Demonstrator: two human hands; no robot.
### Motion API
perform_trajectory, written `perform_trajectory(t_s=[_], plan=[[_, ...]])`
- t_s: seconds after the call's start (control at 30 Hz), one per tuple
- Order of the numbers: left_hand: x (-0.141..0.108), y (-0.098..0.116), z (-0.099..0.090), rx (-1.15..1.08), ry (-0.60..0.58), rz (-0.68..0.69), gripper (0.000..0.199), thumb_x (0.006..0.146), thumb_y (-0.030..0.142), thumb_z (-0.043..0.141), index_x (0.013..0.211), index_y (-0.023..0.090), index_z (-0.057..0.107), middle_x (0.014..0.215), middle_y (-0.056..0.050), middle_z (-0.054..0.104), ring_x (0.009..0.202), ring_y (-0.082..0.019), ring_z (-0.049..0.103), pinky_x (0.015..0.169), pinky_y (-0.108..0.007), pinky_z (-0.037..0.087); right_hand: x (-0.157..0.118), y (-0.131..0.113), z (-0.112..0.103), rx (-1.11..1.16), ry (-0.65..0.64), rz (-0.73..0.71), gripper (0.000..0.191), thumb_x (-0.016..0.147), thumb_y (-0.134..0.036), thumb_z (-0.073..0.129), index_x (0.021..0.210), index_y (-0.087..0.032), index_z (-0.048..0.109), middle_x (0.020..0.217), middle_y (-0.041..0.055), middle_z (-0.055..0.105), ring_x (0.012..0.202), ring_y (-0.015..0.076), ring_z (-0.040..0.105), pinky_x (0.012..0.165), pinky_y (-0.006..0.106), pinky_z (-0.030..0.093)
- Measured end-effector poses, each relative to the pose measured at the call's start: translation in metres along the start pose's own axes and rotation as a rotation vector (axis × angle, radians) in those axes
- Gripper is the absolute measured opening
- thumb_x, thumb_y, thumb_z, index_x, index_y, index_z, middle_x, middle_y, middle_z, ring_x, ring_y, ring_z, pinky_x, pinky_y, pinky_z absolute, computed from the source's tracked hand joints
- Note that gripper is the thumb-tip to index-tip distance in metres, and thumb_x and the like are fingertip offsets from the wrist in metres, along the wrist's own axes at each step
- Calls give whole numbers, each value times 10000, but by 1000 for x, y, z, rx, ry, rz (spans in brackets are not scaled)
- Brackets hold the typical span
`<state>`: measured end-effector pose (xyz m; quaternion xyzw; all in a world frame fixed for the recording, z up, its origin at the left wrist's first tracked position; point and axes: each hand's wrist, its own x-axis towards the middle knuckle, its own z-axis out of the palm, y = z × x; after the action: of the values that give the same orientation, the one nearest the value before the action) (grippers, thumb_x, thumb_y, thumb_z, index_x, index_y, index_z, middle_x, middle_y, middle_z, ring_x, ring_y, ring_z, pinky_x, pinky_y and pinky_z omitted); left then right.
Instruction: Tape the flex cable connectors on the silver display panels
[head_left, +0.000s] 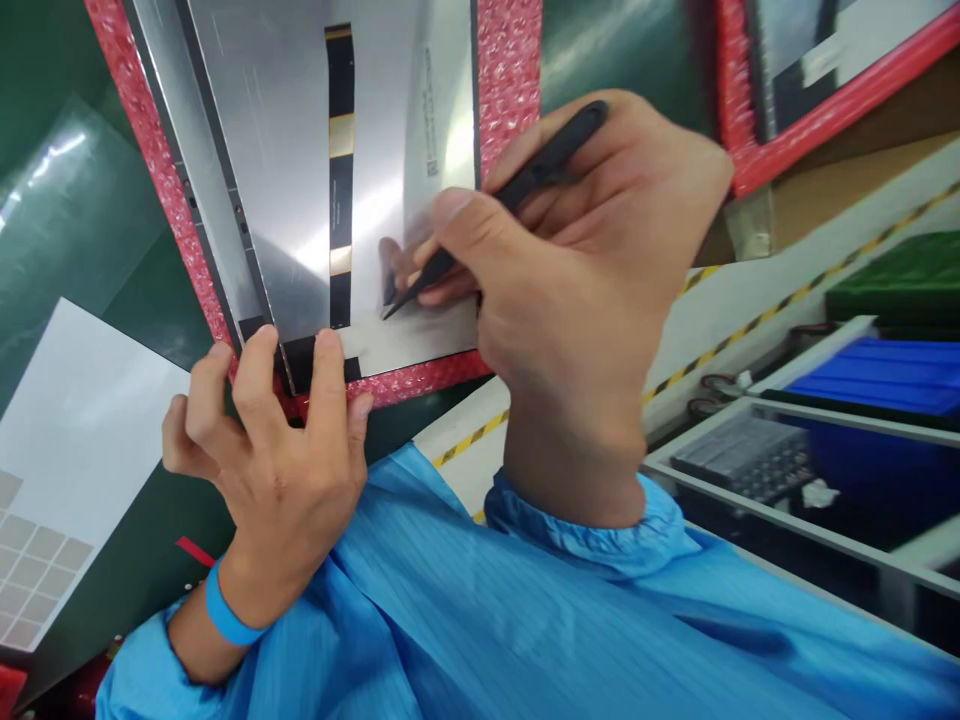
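Note:
A shiny silver display panel point(285, 200) lies on pink bubble wrap point(510, 60). A black and gold strip point(341, 190) runs down its face. My right hand point(577, 270) grips slim black tweezers point(517, 185). Their pointed tip is at the panel's lower part, over a pale strip point(409, 345) near the bottom edge; whether it touches, I cannot tell. My left hand point(289, 470) has its fingers spread, with fingertips resting on the panel's lower left edge and the black tape point(300, 360) there. Nothing shows in its grasp.
A white sheet with grey square labels point(45, 560) lies at the left on the green table point(150, 540), below a clear film point(75, 200). Another panel in red wrap point(825, 140) is at upper right. A metal-framed cart with a blue bin point(885, 375) stands at right.

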<state>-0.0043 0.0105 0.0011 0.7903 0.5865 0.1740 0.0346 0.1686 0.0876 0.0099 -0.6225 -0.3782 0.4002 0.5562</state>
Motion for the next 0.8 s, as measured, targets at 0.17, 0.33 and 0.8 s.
perform_trajectory(t_s=[0.17,0.33,0.8], plan=[[2,14,7,-18,-77,26,581,1037,493,686,1561,255,609,1597,-201,596,1482,-469,481,1227,-679,160,8,18,-11,122,55,38,248,894,-180,792,784,-277,591,612,-50,697,527,171,695,390,254,478],[1,15,7,-45,-137,2,613,1058,520,665,1634,355,534,1712,-169,496,1555,-474,428,1247,-736,83,8,30,-6,163,83,-18,264,893,-187,802,800,-258,566,622,-53,687,503,141,689,373,203,462],[40,-20,-26,-302,-136,-340,471,1123,376,475,1481,92,589,1325,-218,732,1265,-362,663,1071,-497,518,10,29,1,243,83,165,233,768,-250,835,717,-231,608,627,8,708,484,152,697,369,182,538]])
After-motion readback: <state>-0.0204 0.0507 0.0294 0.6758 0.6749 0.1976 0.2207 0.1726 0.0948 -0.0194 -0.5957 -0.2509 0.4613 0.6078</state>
